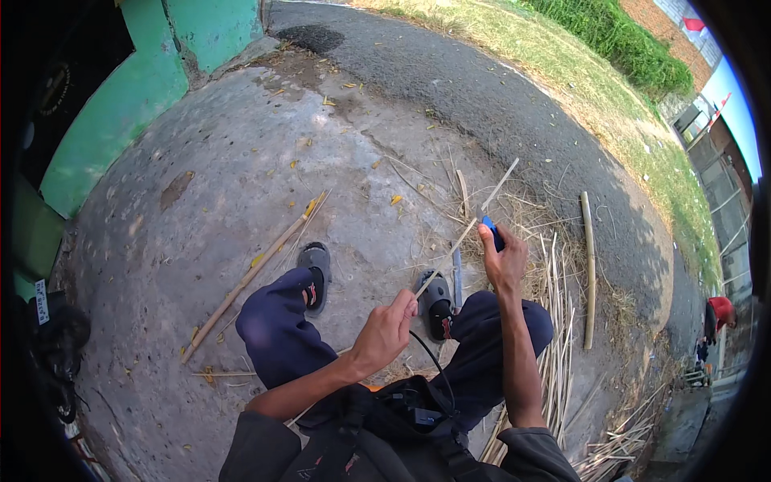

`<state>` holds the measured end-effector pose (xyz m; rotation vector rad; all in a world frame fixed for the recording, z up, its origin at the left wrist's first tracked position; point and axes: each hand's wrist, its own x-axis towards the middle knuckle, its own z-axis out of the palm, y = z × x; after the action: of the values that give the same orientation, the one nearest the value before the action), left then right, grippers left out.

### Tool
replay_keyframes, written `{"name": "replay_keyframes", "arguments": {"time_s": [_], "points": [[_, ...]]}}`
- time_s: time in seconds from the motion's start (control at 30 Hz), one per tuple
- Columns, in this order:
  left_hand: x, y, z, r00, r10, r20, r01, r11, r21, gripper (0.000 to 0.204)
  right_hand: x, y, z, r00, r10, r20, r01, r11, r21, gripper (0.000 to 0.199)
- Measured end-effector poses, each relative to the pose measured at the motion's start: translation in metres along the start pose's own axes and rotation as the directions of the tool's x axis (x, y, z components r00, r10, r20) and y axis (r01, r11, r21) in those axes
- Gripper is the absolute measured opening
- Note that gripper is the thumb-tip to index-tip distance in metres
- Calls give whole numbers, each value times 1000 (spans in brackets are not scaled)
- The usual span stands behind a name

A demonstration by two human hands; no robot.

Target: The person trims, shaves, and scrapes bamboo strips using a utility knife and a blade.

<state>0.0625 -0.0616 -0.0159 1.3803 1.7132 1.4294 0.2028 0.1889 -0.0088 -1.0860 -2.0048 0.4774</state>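
Observation:
Low between my knees, my left hand (388, 333) is closed around the near end of a thin pale strip (451, 253), apparently split bamboo. The strip slants up and to the right from it. At the strip's far part, my right hand (505, 259) grips a small blue tool (492, 233), its thumb lying along it. The fingers hide most of that tool, and I cannot make out its blade. A whitish narrow piece (501, 183) reaches beyond the right hand; whether it belongs to the strip is unclear.
Many pale strips (560, 305) lie by my right leg, with fibrous shavings (530, 210) around. A thick pole (589, 269) lies farther right, a long stick (249, 277) to the left. A grey-blue bar (457, 281) is beside my right sandal (434, 293). A person in red (720, 311) is far right.

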Motion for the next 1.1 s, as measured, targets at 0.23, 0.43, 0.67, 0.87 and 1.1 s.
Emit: {"name": "replay_keyframes", "arguments": {"time_s": [0.23, 0.43, 0.67, 0.87, 1.1], "points": [[-68, 14, -24, 985, -137, 102, 134, 990, 36, 11, 29, 37, -23, 955, 296, -22, -264, 879, 397, 55], [-78, 13, -28, 977, -213, 20, 213, 976, 37, 13, -12, -21, -13, 922, 172, 347, -381, 568, 729, 50], [-72, 4, -13, 988, -149, -40, 151, 987, 46, 12, -13, -24, -10, 764, 112, 636, -514, 701, 494, 32], [-52, -2, -18, 993, -116, 27, 114, 992, 58, 14, -12, -27, -7, 798, 96, 595, -505, 646, 573, 17], [39, -1, -38, 889, -262, 376, 316, 944, -89, 28, -15, -20, 0, 880, 135, 456, -387, 760, 522, 16]]}}
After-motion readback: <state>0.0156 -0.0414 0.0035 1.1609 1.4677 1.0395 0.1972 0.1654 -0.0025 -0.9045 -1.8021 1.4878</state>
